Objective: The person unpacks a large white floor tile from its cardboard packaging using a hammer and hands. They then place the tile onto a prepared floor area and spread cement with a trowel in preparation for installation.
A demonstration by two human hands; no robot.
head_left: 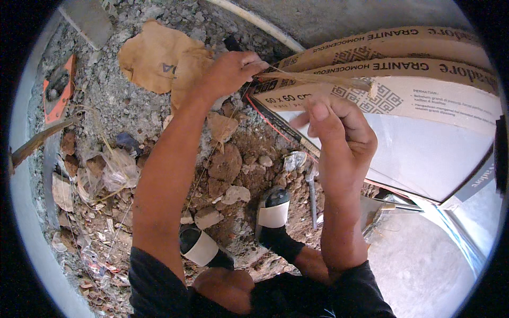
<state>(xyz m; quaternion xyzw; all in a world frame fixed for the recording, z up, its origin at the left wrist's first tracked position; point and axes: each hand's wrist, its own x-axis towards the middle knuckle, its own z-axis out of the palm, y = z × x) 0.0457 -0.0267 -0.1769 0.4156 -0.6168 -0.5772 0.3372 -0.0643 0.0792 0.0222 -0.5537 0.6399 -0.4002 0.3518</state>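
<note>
My left hand (233,73) reaches forward, its fingers pinched at the left end of a thin wooden stick (318,79). The stick lies roughly level in front of the cardboard tile boxes (366,69), and its right end looks frayed. My right hand (342,130) is raised just below the stick, nearer to me and apart from it. Its fingers are curled with thumb and forefinger close together, and the fingertips are slightly blurred. Whether a fine string is between them I cannot make out. A pale tile face (419,143) shows under the front box's cardboard edge.
Rubble and soil (225,161) cover the ground around my feet. A torn brown paper piece (154,55), an orange-handled saw (59,93), a wooden stake (45,139) and a clear plastic bag (116,167) lie left. A metal rod-like tool (313,196) lies beside my right foot.
</note>
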